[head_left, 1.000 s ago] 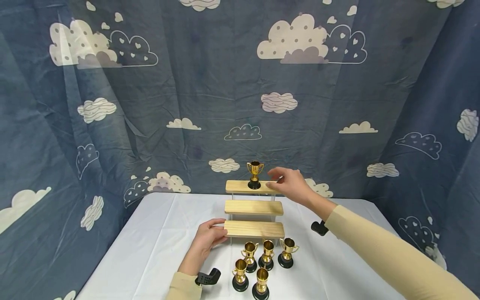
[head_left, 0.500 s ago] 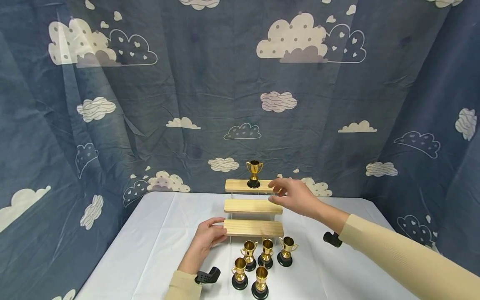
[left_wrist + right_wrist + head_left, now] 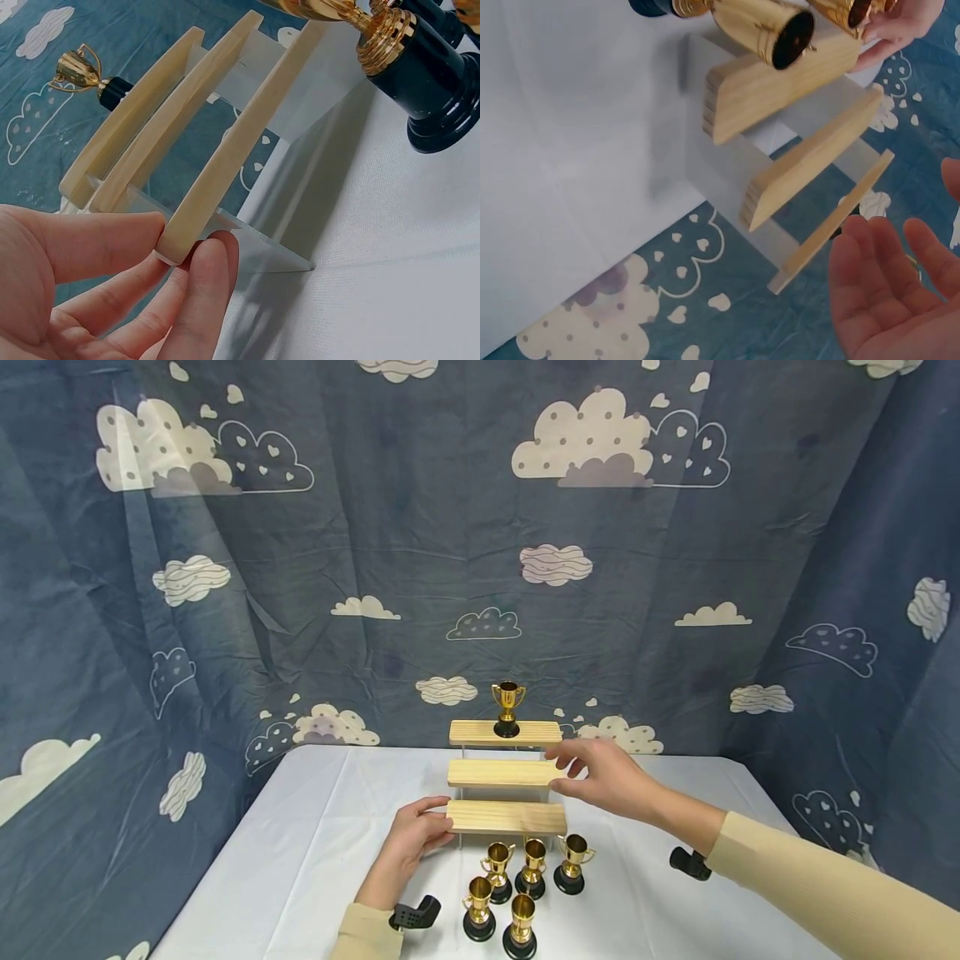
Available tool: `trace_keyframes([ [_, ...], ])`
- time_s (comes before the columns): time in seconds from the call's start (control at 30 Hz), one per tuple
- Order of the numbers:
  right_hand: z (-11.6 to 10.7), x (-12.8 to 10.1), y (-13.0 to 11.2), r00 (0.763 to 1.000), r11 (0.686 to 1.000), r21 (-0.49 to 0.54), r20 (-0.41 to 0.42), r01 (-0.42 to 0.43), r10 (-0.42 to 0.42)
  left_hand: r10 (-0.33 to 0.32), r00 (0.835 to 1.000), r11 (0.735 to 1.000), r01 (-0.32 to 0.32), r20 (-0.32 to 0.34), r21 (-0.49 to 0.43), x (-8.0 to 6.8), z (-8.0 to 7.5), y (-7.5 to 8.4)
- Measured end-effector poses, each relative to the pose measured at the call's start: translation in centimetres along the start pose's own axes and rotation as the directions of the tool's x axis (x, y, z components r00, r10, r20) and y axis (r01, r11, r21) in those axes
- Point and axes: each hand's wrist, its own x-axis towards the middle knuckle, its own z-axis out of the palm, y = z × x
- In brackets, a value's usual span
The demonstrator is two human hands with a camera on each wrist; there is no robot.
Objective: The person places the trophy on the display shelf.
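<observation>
A three-step display stand point(image 3: 507, 817) has light wooden shelves on clear side panels. My left hand point(image 3: 411, 837) pinches the left end of its lowest shelf; in the left wrist view the thumb point(image 3: 105, 236) lies on one face and the fingers on the other. Near the right end of the middle shelf is my right hand point(image 3: 603, 774), its fingers loosely bent and holding nothing. One small gold trophy cup point(image 3: 508, 697) on a black base stands upright at the middle of the top shelf. Whether the right fingertips touch the stand, I cannot tell.
Several more gold trophy cups point(image 3: 522, 920) stand upright on the white-covered table point(image 3: 315, 860), just in front of the stand. A blue cloth point(image 3: 420, 527) with cloud prints hangs behind and at both sides.
My right hand has moved down and slightly right, from beside the top shelf to the middle shelf's right end. The left hand, stand and trophies have stayed put.
</observation>
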Motion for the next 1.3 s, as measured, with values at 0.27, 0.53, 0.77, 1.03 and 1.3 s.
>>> trace_keyframes([
  [0.27, 0.6, -2.1, -0.1, 0.998, 0.999, 0.029, 0.056, -0.033, 0.032, 0.001, 1.000, 1.000, -0.001, -0.005, 0.002, 0.0, 0.1, -0.1],
  [0.53, 1.3, -3.5, 0.1, 0.995, 0.998, 0.052, 0.086, -0.046, 0.042, -0.013, 1.000, 1.000, 0.013, -0.012, 0.008, 0.1, 0.0, -0.1],
  [0.77, 2.1, -4.6, 0.5, 0.991, 0.993, 0.092, 0.121, -0.071, 0.060, -0.008, 1.000, 1.000, 0.008, -0.014, 0.007, 0.3, 0.1, -0.2],
  [1.03, 2.8, -5.4, 1.0, 0.987, 0.988, 0.116, 0.138, -0.104, 0.088, -0.016, 1.000, 1.000, 0.016, -0.018, -0.001, 0.2, 0.1, -0.2],
  [1.3, 3.8, -6.2, 1.9, 0.985, 0.978, 0.168, 0.140, -0.124, 0.101, -0.018, 1.000, 1.000, 0.018, -0.011, -0.009, 0.1, 0.0, -0.1],
])
